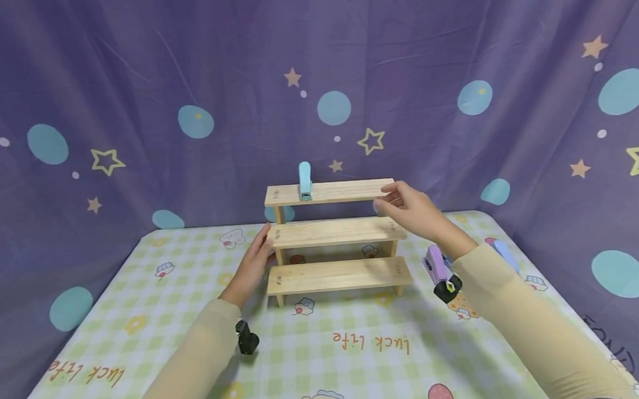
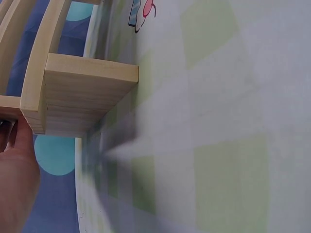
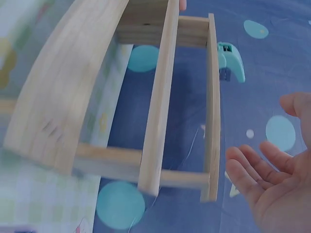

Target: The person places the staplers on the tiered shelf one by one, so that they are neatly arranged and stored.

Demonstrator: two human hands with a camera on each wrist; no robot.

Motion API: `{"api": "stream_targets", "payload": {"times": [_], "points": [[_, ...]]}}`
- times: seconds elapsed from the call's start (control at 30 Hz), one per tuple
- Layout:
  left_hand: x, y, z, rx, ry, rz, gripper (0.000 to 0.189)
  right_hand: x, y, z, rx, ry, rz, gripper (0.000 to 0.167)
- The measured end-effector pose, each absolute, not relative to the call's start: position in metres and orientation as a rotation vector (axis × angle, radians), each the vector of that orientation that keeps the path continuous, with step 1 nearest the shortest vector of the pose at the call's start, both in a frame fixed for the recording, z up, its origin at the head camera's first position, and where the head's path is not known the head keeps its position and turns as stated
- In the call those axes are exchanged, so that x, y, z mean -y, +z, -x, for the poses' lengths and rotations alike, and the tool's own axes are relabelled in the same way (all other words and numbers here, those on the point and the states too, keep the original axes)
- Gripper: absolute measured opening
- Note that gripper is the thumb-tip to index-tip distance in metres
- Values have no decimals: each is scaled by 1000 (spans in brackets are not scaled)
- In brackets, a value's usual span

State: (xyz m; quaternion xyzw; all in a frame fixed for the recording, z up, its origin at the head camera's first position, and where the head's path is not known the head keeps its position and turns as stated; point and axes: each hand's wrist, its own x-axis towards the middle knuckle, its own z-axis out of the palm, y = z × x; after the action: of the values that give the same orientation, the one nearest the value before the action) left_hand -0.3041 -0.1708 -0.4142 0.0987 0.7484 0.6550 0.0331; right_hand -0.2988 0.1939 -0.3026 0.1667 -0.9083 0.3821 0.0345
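A three-tier wooden shelf [image 1: 334, 232] stands on the table in the head view. My left hand [image 1: 254, 268] holds its left end at the middle tier; in the left wrist view the thumb lies against the wood and the other fingers are partly hidden. A light blue stapler [image 1: 305, 182] stands on the top tier, left of its middle, and shows beyond the top board in the right wrist view. My right hand [image 3: 282, 179] is beside the right end of the top tier, fingers loosely bent, holding nothing. A purple stapler [image 1: 437, 264] lies by my right wrist.
A checked tablecloth [image 1: 184, 315] with printed figures covers the table. Behind the shelf hangs a purple curtain [image 1: 247, 70] with stars and dots. Something blue [image 1: 448, 265] shows partly behind the purple stapler. A black wrist camera [image 1: 247, 337] sits on the left wrist.
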Motion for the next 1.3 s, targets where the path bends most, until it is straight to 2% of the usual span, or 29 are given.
{"api": "stream_targets", "payload": {"times": [0.4, 1.3], "points": [[171, -421, 305, -2376, 2006, -328, 57, -234, -324, 283, 2833, 1125, -436, 68], [172, -420, 306, -2320, 2025, -325, 56, -292, -398, 268, 2880, 1035, -289, 58]]}}
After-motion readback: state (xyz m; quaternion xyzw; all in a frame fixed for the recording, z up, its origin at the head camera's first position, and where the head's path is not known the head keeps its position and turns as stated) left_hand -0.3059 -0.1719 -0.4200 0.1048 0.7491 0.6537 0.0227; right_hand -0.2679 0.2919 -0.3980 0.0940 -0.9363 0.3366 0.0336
